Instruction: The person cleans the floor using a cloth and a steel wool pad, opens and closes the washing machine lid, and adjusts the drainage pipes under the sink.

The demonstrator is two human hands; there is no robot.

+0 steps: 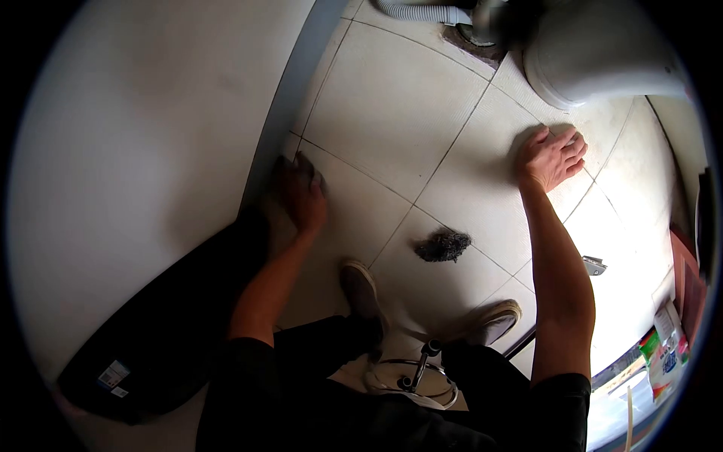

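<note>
My right hand (552, 157) is low over the tiled floor (399, 90), short of the white cylindrical base at the upper right. Its fingers are bent and slightly apart, and nothing shows clearly in them. In the shade on the left, my left hand (303, 194) is beside the grey strip (280, 105) along the white panel. Its fingers are dark and blurred, so whether they hold anything is hidden. Between my arms a dark, frizzy clump (443, 245) lies on the tiles, apart from both hands. It resembles hair or steel wool.
The white cylindrical base (572, 56) stands near a ribbed hose (422, 11) and floor drain (473, 38). A small metal piece (594, 265) lies beside my right forearm. Below me is a chrome-ringed stool (414, 377). Packets (663, 354) stand at far right. A white panel (151, 135) borders the left.
</note>
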